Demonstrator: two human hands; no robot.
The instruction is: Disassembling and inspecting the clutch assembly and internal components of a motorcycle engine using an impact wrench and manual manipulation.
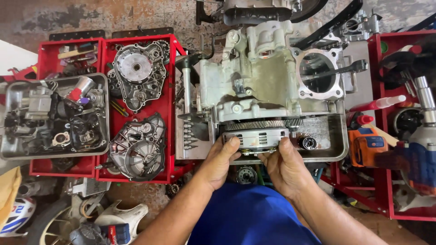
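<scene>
Both hands grip the round clutch assembly [256, 138] from opposite sides: the left hand [221, 159] has its fingers [232, 141] curled over the left rim, and the right hand [284, 165] wraps the right rim, thumb up, so the part stays square to the shaft. It sits just beyond the fingertips, against the lower face of the engine crankcase [254, 81], below a toothed gear [259, 124]. The crankcase lies on its side in a metal tray [338, 145], likely catching drips. Left of the fingers, two engine covers [138, 118] rest in a red tray [169, 90], out of the way.
</scene>
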